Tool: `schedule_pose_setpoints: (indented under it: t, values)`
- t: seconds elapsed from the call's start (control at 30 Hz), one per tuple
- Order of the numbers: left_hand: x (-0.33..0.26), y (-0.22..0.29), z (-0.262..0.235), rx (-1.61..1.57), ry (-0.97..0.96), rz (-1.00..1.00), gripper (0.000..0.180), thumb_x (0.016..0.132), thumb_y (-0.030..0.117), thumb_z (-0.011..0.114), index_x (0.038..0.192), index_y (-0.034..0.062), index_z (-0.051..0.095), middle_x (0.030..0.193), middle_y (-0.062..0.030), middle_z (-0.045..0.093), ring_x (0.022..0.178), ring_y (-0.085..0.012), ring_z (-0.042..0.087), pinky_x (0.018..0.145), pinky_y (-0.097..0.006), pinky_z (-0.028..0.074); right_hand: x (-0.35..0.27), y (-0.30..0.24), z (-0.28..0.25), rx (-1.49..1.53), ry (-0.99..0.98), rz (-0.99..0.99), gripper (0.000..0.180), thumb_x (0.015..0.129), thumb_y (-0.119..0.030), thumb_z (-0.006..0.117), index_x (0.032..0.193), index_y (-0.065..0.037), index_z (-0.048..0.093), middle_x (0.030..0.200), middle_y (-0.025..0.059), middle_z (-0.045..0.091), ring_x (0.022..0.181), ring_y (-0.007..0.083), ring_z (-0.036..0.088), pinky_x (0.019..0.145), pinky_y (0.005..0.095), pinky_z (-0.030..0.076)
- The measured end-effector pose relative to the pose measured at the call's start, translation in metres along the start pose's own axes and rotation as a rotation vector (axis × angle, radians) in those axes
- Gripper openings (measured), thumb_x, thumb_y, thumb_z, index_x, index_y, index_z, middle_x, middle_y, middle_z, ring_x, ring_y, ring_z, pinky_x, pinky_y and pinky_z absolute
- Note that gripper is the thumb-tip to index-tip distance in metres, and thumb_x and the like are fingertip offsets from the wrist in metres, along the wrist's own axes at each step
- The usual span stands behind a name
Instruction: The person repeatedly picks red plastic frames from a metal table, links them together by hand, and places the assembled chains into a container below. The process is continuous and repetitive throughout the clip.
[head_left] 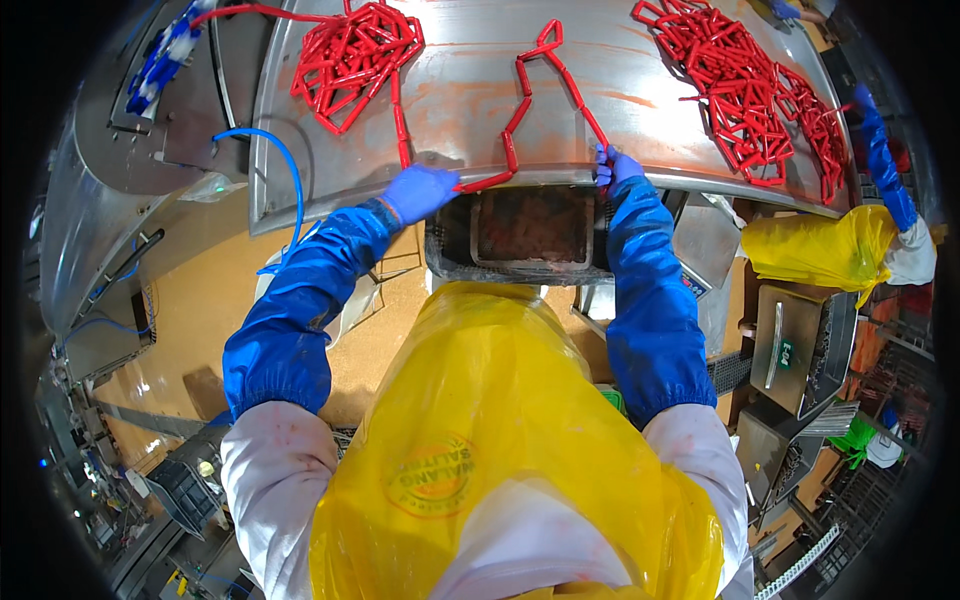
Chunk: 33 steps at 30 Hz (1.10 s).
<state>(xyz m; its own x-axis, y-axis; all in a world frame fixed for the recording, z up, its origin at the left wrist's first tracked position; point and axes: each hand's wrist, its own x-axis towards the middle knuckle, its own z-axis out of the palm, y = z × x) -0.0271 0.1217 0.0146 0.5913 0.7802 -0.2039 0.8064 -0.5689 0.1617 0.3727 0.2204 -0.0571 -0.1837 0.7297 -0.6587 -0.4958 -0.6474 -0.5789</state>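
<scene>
**Sausage Chain Handling: Early Stage, Most Product Still on Table**

Nearest the yellow plastic apron (500,400), a dark rectangular crate (530,235) sits below the table edge, apparently without links. The left hand (420,190) and right hand (615,165), both blue-gloved, pinch the ends of one red linked sausage chain (520,110) on the curved steel table (460,90). Beyond, two tangled red sausage piles (355,55) (745,90) lie unhandled.

the person wears a glossy yellow plastic apron (500,430) with a faint round orange print on the chest, over a white coat. blue oversleeves with gathered elastic cuffs cover both forearms. the left hand (418,192) and right hand (617,166) are in thin blue-violet disposable gloves.
</scene>
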Motion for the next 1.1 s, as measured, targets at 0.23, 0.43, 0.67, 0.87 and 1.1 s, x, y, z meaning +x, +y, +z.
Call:
schedule_pose_setpoints:
  t: [0.23, 0.43, 0.67, 0.87, 1.1]
  values:
    - [0.078, 0.052, 0.010, -0.540, 0.178, -0.060, 0.037, 0.098, 0.037, 0.057, 0.116, 0.0056, 0.065, 0.103, -0.0223, 0.069, 0.093, -0.0352, 0.069, 0.084, -0.044, 0.054, -0.081, 0.048, 0.098, 0.007, -0.285, 0.084, 0.026, 0.105, -0.037, 0.048, 0.106, -0.013, 0.059, 0.065, -0.0074, 0.036, 0.049, 0.0067, 0.029, 0.042, 0.0240, 0.020]
    - [0.092, 0.028, 0.052, -1.247, -0.075, -0.070, 0.039, 0.095, 0.041, 0.063, 0.114, 0.0084, 0.072, 0.102, -0.0075, 0.073, 0.090, -0.0142, 0.066, 0.087, -0.033, 0.051, -0.068, 0.107, 0.088, 0.281, -0.531, 0.457, 0.028, 0.104, -0.033, 0.050, 0.079, -0.018, 0.048, 0.059, -0.0092, 0.027, 0.046, 0.0056, 0.022, 0.039, 0.0226, 0.016]
    - [0.059, 0.042, 0.003, -1.190, -0.071, -0.266, 0.043, 0.095, 0.038, 0.068, 0.119, 0.0021, 0.070, 0.092, -0.0025, 0.072, 0.083, -0.0075, 0.063, 0.078, -0.025, 0.052, -0.074, 0.116, 0.101, 0.129, -0.596, 0.483, 0.029, 0.099, -0.040, 0.053, 0.089, -0.013, 0.061, 0.056, -0.0072, 0.038, 0.046, 0.0090, 0.034, 0.041, 0.0258, 0.030]
    - [0.047, 0.030, -0.002, -1.332, -0.152, -0.376, 0.039, 0.094, 0.037, 0.069, 0.111, 0.0014, 0.073, 0.088, -0.0030, 0.072, 0.078, -0.0081, 0.065, 0.071, -0.026, 0.053, -0.047, 0.160, 0.105, -1.013, -0.017, -0.736, 0.040, 0.094, -0.038, 0.063, 0.122, -0.010, 0.068, 0.080, 0.0128, 0.071, 0.083, 0.0332, 0.070, 0.080, 0.0428, 0.055]
    - [0.033, 0.040, -0.003, -0.947, 0.367, -0.265, 0.037, 0.095, 0.025, 0.069, 0.121, -0.0009, 0.066, 0.097, -0.0053, 0.072, 0.084, -0.0117, 0.066, 0.077, -0.029, 0.053, -0.081, 0.063, 0.140, -1.710, -0.097, -0.940, 0.035, 0.086, -0.017, 0.065, 0.121, -0.012, 0.065, 0.115, 0.0164, 0.066, 0.108, 0.0380, 0.063, 0.091, 0.0519, 0.051]
